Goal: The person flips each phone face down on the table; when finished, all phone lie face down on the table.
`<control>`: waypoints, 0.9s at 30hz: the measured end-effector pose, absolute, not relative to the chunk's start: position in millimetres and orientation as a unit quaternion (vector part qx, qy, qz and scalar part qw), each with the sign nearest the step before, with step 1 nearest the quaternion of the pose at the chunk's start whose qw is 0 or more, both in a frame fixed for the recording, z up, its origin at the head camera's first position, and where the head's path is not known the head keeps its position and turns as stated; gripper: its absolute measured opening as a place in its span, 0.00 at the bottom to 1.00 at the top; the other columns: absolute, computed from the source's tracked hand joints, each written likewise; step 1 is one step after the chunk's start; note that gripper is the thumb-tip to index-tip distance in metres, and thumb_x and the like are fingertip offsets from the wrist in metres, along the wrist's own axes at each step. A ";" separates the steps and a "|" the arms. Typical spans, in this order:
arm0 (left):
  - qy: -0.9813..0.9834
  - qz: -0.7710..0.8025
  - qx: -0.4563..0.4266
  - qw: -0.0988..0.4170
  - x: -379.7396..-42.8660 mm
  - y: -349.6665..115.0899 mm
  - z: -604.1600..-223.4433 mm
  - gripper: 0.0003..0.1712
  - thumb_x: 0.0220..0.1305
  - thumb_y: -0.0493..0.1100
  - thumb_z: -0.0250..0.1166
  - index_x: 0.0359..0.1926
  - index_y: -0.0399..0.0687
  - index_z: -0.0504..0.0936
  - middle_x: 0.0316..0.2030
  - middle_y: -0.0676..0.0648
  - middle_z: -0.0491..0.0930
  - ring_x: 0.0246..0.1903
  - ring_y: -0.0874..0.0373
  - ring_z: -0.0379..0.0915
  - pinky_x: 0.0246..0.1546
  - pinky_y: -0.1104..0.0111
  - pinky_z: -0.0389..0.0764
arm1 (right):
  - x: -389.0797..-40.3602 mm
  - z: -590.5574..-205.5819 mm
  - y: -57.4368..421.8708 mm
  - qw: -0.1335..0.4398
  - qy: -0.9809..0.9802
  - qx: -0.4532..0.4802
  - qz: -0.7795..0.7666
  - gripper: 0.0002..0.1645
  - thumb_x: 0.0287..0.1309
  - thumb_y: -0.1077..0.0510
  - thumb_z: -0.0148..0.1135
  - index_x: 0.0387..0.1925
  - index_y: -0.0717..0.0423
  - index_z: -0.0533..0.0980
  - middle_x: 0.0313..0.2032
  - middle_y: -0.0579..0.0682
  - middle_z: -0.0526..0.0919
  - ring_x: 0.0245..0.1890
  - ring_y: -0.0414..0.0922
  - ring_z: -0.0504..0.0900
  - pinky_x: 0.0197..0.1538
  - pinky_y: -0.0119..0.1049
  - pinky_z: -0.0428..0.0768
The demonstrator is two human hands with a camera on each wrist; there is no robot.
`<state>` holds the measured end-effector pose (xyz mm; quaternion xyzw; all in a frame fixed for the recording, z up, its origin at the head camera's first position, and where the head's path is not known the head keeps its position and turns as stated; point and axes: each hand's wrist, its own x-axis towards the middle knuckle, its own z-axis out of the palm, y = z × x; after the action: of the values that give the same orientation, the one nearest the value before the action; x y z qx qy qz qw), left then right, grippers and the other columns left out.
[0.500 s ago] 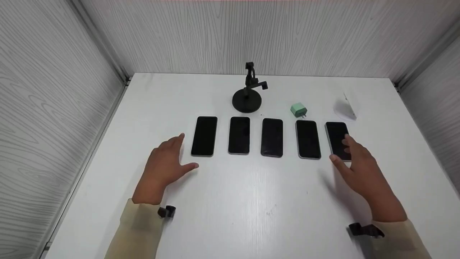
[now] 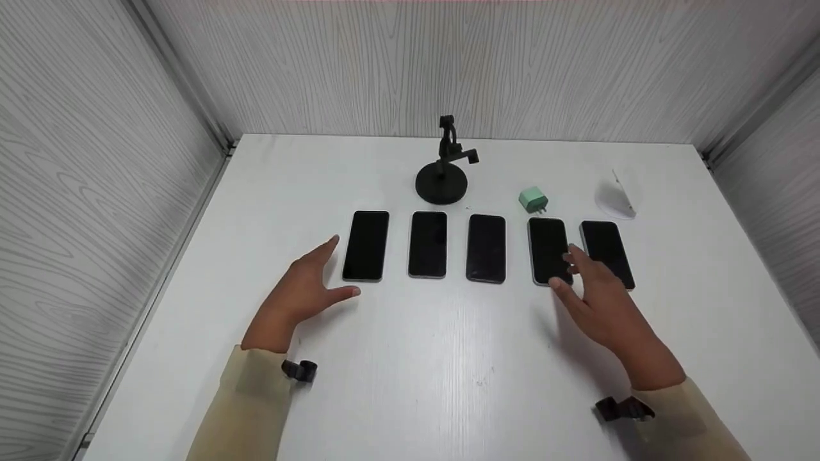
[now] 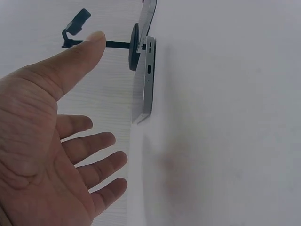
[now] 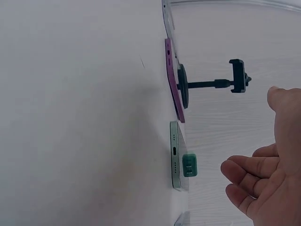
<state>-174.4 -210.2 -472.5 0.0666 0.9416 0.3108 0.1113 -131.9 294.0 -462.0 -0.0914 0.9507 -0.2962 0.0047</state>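
Several smartphones lie face up in a row on a white table, their screens dark. My left hand (image 2: 295,288) is spread beside the leftmost phone (image 2: 366,246), holding nothing. In the left wrist view its fingers (image 3: 94,146) are apart from a silver-edged phone (image 3: 148,87). My right hand (image 2: 605,310) hovers by the lower right side of the second phone from the right (image 2: 549,250), its fingers loosely bent and empty. The right wrist view shows a pale green-edged phone (image 4: 174,150) and a purple-edged phone (image 4: 172,80) away from the fingers (image 4: 254,167).
Behind the row stands a black phone stand (image 2: 441,183) with a round base. A green charger plug (image 2: 533,200) lies behind the right-hand phones. Near the back right is a thin white object (image 2: 616,198), its kind unclear. Grey panels (image 2: 410,70) enclose the table (image 2: 410,358).
My right hand has moved left, from over the rightmost phone to the second phone from the right. My left hand has shifted slightly right toward the leftmost phone. The phones stay in their row.
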 end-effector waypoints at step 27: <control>0.938 0.315 0.068 0.129 -197.0 -205.3 -487.8 0.63 0.67 0.54 0.78 0.90 0.50 0.47 0.88 0.39 0.50 0.87 0.38 0.44 0.86 0.45 0.51 | -152.1 -466.6 214.3 0.035 0.930 -0.170 -0.323 0.45 0.83 0.36 0.53 0.84 0.62 0.60 0.72 0.63 0.79 0.69 0.59 0.82 0.70 0.64 0.78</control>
<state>-197.0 -205.3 -487.8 0.0680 0.9378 0.3153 0.1286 -152.1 214.3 -466.6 -0.1701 0.9303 -0.3230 0.0353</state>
